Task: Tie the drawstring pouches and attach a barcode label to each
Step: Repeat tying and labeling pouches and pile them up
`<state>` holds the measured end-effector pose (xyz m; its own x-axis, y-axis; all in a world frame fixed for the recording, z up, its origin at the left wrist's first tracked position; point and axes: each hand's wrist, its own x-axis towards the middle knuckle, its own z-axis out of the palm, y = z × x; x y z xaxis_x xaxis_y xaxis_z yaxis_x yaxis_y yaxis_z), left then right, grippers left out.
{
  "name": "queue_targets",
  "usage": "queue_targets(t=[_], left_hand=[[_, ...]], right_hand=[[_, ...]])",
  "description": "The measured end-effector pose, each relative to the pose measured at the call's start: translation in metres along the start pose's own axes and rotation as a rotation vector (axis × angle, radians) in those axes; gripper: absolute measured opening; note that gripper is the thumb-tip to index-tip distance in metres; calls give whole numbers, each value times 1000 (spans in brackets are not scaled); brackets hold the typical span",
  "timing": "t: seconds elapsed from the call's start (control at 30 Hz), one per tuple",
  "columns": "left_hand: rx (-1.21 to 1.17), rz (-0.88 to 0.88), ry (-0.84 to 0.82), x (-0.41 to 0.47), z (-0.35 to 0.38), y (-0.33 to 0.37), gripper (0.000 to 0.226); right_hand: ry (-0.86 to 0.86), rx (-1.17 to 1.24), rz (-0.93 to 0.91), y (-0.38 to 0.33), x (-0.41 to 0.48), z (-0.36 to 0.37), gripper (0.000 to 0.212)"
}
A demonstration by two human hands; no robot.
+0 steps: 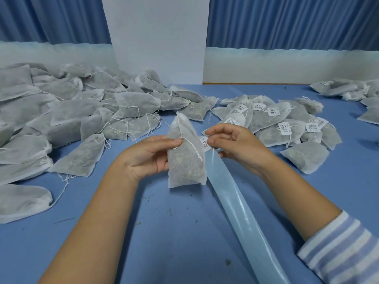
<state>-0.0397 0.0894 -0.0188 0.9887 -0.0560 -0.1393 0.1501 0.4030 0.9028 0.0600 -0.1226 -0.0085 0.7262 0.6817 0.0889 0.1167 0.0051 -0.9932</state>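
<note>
The left hand (151,154) grips a pouch (185,162) and holds it upright above the tabletop (143,232). The thumb lies across the front face and the fingers wrap behind. The pouch neck is drawn shut, and its drawstring (191,145) hangs loose down the front.

The right hand (231,142) is just right of the pouch, fingers curled, and pinches the far end of a strip (246,212). A barcode label (205,143) sits at that end, under the fingertips and partly hidden by the pouch edge. Whether the label is off the strip cannot be told. The two hands are close together, with only the pouch and label between them. The strip is glossy and pale blue and runs from the right hand toward the near right edge. A striped sleeve (338,253) covers the right forearm.

Unlabelled pouches (71,111) lie heaped on the left and far left of the tabletop, with their drawstrings trailing. Labelled pouches (276,121) lie in a looser group on the right, beyond the right hand. More pouches (348,91) lie at the far right edge. Small dark crumbs are scattered on the tabletop near the arms. A white panel (158,37) stands at the far side, between blue curtains (287,21).
</note>
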Motion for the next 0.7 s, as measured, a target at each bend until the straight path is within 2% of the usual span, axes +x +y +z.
queue_targets(t=[0.27, 0.5, 0.7], left_hand=[[55, -7, -42, 0, -1, -2, 21], [57, -8, -72, 0, 0, -2, 20], [40, 19, -89, 1, -4, -3, 16]], right_hand=[[11, -149, -69, 0, 0, 3, 24], [61, -277, -246, 2, -2, 7, 25], [116, -514, -381, 4, -4, 10, 21]])
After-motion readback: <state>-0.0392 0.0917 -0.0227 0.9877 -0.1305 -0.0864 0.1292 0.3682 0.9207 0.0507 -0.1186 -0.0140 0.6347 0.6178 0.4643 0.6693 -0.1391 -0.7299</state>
